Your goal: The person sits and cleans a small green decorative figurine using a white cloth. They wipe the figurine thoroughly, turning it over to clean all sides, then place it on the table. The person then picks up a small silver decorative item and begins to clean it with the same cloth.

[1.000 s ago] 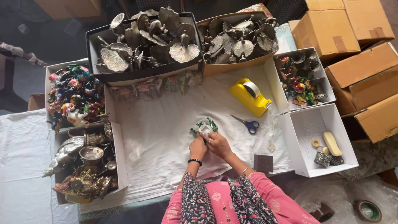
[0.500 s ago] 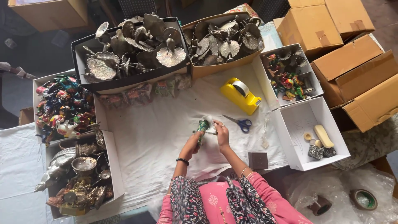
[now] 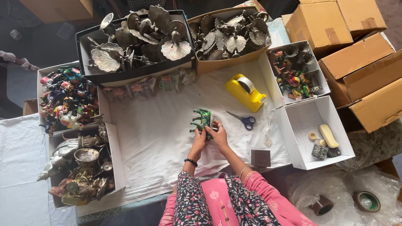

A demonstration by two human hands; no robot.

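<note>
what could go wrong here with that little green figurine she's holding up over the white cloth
The small green enamelled figurine is held clear of the white cloth by the left hand and right hand; its thin legs stick out, so a slip might bend or chip them. The blue-handled scissors lie just beside the right hand, so a sideways reach could catch the blades. The yellow tape dispenser stands close behind and could be knocked.

- The green figurine [image 3: 202, 120] is partly covered by both hands; its form is too small to tell.
- The tape roll [image 3: 367, 201] is blurred under clear plastic.
- The cardboard boxes [image 3: 368, 79] are cut by the right edge.
</note>
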